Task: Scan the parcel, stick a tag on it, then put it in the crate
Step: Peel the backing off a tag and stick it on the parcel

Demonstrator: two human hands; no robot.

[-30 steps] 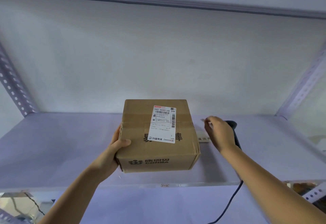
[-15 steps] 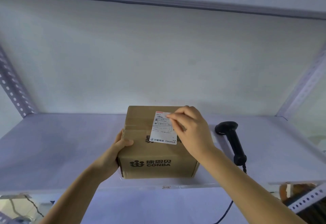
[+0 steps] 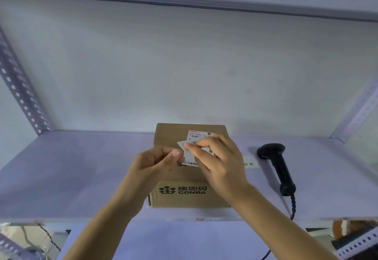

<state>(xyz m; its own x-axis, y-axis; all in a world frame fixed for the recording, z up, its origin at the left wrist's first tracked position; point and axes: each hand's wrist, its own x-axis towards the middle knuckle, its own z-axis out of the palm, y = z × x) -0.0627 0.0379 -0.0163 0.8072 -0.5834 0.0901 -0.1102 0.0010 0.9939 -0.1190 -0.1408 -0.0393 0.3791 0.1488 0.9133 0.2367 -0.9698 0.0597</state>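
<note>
Head view: the parcel, a brown cardboard box with a printed logo on its near face, sits on the pale shelf just below frame centre, resting flat with its near edge close to the shelf's front lip. Both hands work over its top. The right hand comes in from 5 o'clock with thumb and forefinger pinched on a small white tag, its other fingers loosely curled. The left hand reaches in from 7 o'clock, fingertips drawn together near the tag's lower edge; whether it grips the tag, or a backing strip, cannot be told. A shipping label is already stuck to the top of the box, partly hidden by the right hand.

The black scanner lies on the shelf at 3 o'clock from the parcel, well apart from both hands, cable trailing toward 6 o'clock. Judging by that, scanning is likely finished (though nothing here proves it). The tag looks lifted and slightly curled, not pressed flat, so sticking is the step in hand. Crating remains; no crate is visible.

The box is nearly square on top, so its long axis is hard to call. The logo face points toward 6 o'clock, the label's head toward 12.
</note>
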